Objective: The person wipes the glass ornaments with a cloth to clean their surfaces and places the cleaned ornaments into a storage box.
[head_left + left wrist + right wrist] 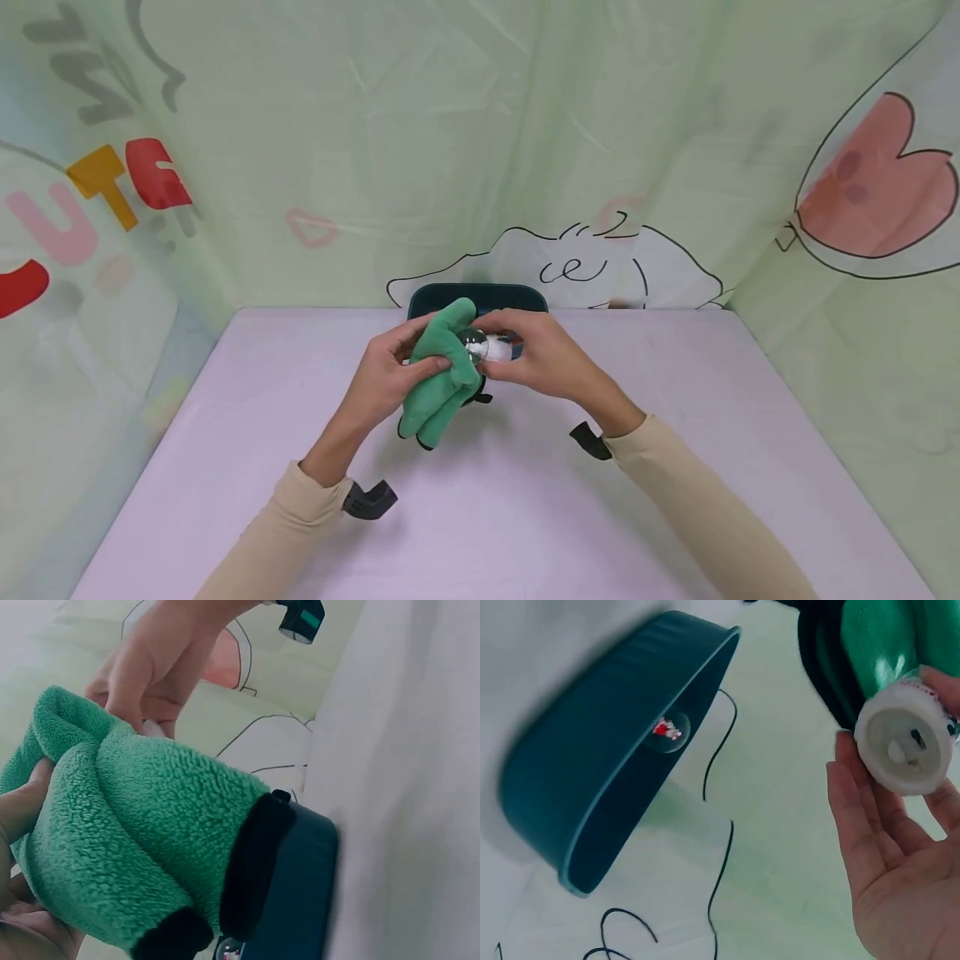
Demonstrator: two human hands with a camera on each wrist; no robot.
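Note:
A small snow globe [475, 344] with a clear dome and a white base is held in front of the chest, above the table. My right hand [553, 354] pinches it by the base between thumb and fingers. In the right wrist view, the underside of the base [900, 746] faces the camera and shows a small dark switch. My left hand [381, 373] grips a folded green cloth [435, 392] with dark edging, thumb on top. The cloth lies against the dome and covers part of it. In the left wrist view, the cloth hides most of the globe.
Behind the hands, a dark teal bin [480, 292] stands at the table's back edge. Another clear globe [667, 733] with a red and white figure sits inside it. A printed curtain [360, 150] surrounds the pale table [525, 517].

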